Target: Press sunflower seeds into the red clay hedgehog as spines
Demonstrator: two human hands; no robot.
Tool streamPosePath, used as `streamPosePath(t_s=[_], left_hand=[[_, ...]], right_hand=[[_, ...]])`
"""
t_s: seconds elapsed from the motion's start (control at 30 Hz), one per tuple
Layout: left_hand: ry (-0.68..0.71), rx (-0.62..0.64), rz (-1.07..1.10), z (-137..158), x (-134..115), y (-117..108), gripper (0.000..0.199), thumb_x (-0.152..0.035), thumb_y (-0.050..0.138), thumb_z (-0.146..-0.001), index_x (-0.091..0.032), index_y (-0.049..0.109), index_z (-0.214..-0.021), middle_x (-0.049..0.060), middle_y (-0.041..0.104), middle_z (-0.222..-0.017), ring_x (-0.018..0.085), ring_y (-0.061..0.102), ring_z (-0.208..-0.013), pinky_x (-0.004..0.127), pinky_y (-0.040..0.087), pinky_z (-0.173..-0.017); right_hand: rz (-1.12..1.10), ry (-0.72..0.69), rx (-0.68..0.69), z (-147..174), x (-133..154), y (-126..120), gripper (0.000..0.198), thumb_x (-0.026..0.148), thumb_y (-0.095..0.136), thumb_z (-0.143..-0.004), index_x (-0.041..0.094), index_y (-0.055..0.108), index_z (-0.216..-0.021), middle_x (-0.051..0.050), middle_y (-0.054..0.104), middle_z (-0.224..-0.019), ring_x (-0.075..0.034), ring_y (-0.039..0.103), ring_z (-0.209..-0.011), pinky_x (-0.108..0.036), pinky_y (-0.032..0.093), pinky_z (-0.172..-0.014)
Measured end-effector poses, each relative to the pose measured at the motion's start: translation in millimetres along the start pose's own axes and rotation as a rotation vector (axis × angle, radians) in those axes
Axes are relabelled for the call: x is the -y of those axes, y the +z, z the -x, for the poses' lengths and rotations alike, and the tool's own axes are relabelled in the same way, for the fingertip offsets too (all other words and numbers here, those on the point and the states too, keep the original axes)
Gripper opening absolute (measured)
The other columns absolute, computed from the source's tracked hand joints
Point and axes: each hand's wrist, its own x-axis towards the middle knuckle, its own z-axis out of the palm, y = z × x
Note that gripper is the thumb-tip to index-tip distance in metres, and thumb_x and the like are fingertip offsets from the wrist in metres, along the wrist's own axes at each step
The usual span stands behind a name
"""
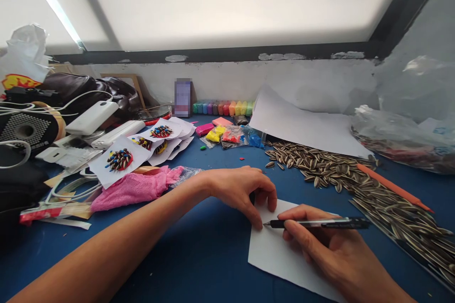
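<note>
My right hand (330,246) is closed around a black and clear pen (320,223), whose tip points left at a sheet of white paper (273,255). On the far left part of that sheet, my left hand (245,191) holds the paper down with curled fingers. Its thumb tip is close beside the pen tip. Whether anything small lies under the left palm is hidden. Striped sunflower seeds (327,165) are heaped just beyond the right hand. An orange marker-like stick (393,184) rests on the seeds.
White cards with seeds set in coloured clay (120,160) lie left, near a pink cloth (131,189). Coloured clay packs (232,135) are behind my left hand. A phone (183,98) leans at the wall. Large paper (302,125) and a plastic bag (408,137) stand right.
</note>
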Motion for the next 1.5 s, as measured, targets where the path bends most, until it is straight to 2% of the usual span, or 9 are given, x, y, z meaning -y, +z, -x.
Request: streamPosePath(t_s=[0.37, 0.6, 0.77, 1.0, 1.23, 1.5], left_hand=[[0.005, -0.003, -0.013, 0.0, -1.0, 0.4, 0.033, -0.029, 0.083, -0.071, -0.019, 0.067, -0.098, 0.000, 0.060, -0.089, 0.016, 0.056, -0.089, 0.027, 0.041, -0.081], [0.010, 0.000, -0.013, -0.1, 0.3, 0.7, 0.033, -0.029, 0.082, -0.071, -0.018, 0.067, -0.099, 0.000, 0.060, -0.089, 0.016, 0.056, -0.088, 0.026, 0.042, -0.079], [0.000, 0.005, -0.020, -0.1, -0.6, 0.1, 0.034, -0.028, 0.082, -0.072, -0.017, 0.067, -0.100, 0.001, 0.060, -0.090, 0.017, 0.055, -0.090, 0.026, 0.042, -0.079], [-0.001, 0.004, -0.030, 0.0, -1.1, 0.1, 0.035, -0.029, 0.082, -0.071, -0.017, 0.067, -0.101, 0.001, 0.060, -0.090, 0.018, 0.055, -0.092, 0.027, 0.042, -0.080], [0.007, 0.000, -0.025, 0.4, 0.2, 0.7, 0.034, -0.029, 0.082, -0.072, -0.018, 0.067, -0.100, 0.000, 0.060, -0.090, 0.017, 0.056, -0.091, 0.026, 0.042, -0.080], [-0.011, 0.006, -0.023, 1.3, -0.5, 0.6, 0.030, -0.025, 0.079, -0.074, -0.019, 0.066, -0.100, 0.000, 0.061, -0.092, 0.018, 0.055, -0.094, 0.027, 0.041, -0.081]], right_hand=[[0.045, -0.022, 0.022, -1.2, 0.1, -2.4, 0.028, 0.053, 0.058, -0.084, 0.027, 0.070, -0.082, 0.000, 0.063, -0.065, -0.014, 0.054, -0.053, -0.024, 0.051, -0.051], [-0.010, -0.006, 0.005, -0.1, -1.9, -0.5, 0.026, 0.051, 0.061, -0.082, 0.027, 0.071, -0.081, 0.001, 0.064, -0.065, -0.013, 0.055, -0.053, -0.024, 0.050, -0.051], [-0.017, 0.010, -0.013, 1.9, -1.9, 0.3, 0.026, 0.052, 0.063, -0.081, 0.027, 0.071, -0.079, 0.002, 0.062, -0.064, -0.012, 0.051, -0.051, -0.023, 0.049, -0.052], [-0.016, -0.006, 0.002, 2.3, 0.8, -0.7, 0.022, 0.046, 0.060, -0.084, 0.027, 0.070, -0.081, 0.002, 0.063, -0.066, -0.011, 0.049, -0.052, -0.022, 0.048, -0.052], [-0.016, -0.033, -0.030, 2.5, 2.5, -0.9, 0.023, 0.044, 0.060, -0.082, 0.025, 0.069, -0.073, 0.002, 0.063, -0.065, -0.010, 0.048, -0.049, -0.022, 0.047, -0.050], [-0.005, -0.029, -0.049, 3.4, 4.0, -3.1, 0.021, 0.040, 0.059, -0.082, 0.025, 0.068, -0.071, 0.004, 0.054, -0.055, -0.011, 0.048, -0.047, -0.022, 0.046, -0.050]])
